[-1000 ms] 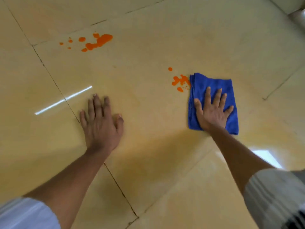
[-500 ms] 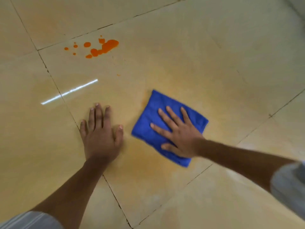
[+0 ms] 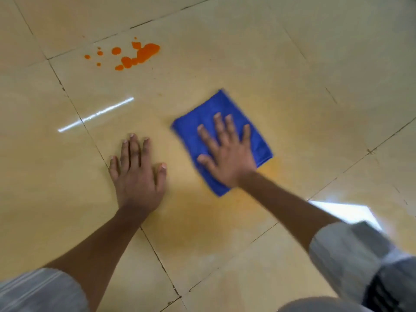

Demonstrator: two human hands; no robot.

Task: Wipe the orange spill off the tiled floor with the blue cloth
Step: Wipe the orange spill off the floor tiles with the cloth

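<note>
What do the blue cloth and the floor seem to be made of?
The blue cloth looks like soft microfibre or terry: matte, with a fuzzy nap and limp folded edges. The floor looks like glazed ceramic or polished stone tile: beige, glossy enough to mirror a light strip, with dark grout lines.

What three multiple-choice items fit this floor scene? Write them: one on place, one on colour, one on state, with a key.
1. Where are the orange drops relative to the cloth?
A. Under it
B. Beyond it, to the left
C. Beside the right sleeve

2. What colour is the cloth?
A. Blue
B. Green
C. White

3. How is the right hand on the cloth?
A. Bunching it in a fist
B. Pinching a corner
C. Pressing it flat, fingers spread

Key: B, the drops lie apart near a tile joint; A, plainly blue; C, straight fingers lie on top.
</note>
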